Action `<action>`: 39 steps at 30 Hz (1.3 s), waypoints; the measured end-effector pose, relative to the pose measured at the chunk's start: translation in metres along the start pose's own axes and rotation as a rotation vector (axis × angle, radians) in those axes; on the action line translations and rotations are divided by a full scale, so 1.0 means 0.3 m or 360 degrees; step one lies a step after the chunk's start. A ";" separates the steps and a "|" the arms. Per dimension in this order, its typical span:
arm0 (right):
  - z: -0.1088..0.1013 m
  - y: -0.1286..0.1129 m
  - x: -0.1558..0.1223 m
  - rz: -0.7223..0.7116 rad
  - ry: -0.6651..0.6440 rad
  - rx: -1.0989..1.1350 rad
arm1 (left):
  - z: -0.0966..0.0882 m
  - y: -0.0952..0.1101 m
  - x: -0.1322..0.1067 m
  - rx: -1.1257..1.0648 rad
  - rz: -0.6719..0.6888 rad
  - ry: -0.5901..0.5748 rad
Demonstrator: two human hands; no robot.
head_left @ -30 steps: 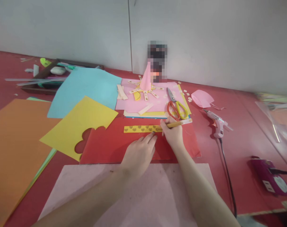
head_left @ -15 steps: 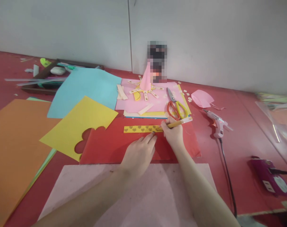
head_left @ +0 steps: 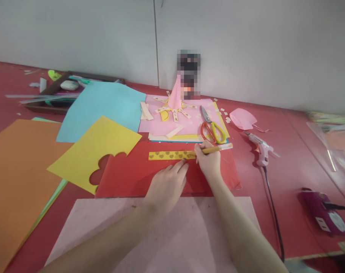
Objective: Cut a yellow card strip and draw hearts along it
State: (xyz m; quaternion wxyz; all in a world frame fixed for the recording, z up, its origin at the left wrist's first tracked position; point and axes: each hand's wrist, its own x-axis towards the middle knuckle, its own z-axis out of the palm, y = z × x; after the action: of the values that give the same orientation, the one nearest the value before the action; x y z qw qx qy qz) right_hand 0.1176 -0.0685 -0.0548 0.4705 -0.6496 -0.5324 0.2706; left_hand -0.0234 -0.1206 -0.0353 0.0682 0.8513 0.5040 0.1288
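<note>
A yellow paper strip with brown hearts on it lies across a red sheet. My right hand is closed around a yellow-brown marker, its tip down at the strip's right part. Stretched fingers of my left hand lie flat with their tips at the strip's lower edge. Just beyond my right hand rest scissors with red and yellow handles. Behind them, a pink paper cone stands on a ring of patterned strips, over pink sheets.
At left are a yellow sheet with a scalloped cutout, a blue sheet, orange paper and a dark tray. On the right lie a glue gun, a pink paper piece and a purple power socket.
The marker and my right hand have shifted very slightly to the right. My left hand stays in place beside the strip.
</note>
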 end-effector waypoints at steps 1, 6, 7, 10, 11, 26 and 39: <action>0.000 0.002 0.000 -0.0001 -0.0006 0.0002 | -0.002 0.001 0.000 0.0000 0.0000 0.0002; 0.002 0.009 0.001 0.0004 -0.0046 0.0035 | -0.002 0.002 0.000 -0.0006 0.0005 0.0007; 0.002 0.008 0.001 0.0003 -0.0039 0.0032 | -0.001 0.001 -0.001 -0.0008 0.0004 0.0006; 0.000 0.006 0.002 -0.0023 -0.0013 -0.0001 | 0.002 0.000 -0.002 -0.0011 0.0002 0.0002; 0.000 0.005 0.002 -0.0029 -0.0015 -0.0003 | 0.002 -0.001 -0.002 -0.0012 0.0002 -0.0002; -0.004 0.003 0.003 -0.0015 0.0002 -0.0041 | 0.003 -0.001 -0.001 -0.0011 -0.0015 -0.0037; -0.001 0.011 0.005 -0.0026 -0.0033 -0.0011 | 0.003 -0.004 -0.001 -0.0024 0.0000 -0.0049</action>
State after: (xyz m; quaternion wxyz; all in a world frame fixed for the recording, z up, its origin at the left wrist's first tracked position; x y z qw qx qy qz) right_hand 0.1196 -0.0670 -0.0574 0.4650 -0.6441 -0.5433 0.2717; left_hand -0.0244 -0.1203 -0.0366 0.0822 0.8526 0.5021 0.1196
